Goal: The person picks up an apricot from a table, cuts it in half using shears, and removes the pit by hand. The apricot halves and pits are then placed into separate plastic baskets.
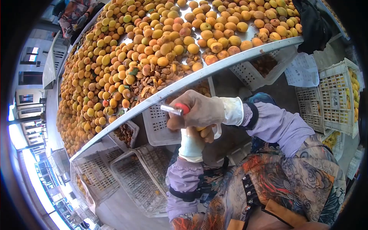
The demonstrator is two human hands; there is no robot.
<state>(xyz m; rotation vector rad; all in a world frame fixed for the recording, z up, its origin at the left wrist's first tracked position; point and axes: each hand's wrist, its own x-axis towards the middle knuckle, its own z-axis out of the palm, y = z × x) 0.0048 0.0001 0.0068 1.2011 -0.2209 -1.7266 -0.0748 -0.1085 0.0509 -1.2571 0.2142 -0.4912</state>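
My right hand, in a worn glove, is wrapped round a small tool with a red handle and a metal tip that points left. Just under it is my left hand, its fingers curled round a yellow-orange fruit, mostly hidden by the right hand. Both hands are in front of the metal table rim. Beyond the rim lie brown pits and scraps beside a large spread of apricots.
A white crate sits below the hands under the table's edge. More crates stand lower left, and stacked crates with yellow fruit are at right. Dark cloth hangs over the rim. Another person is at the upper left.
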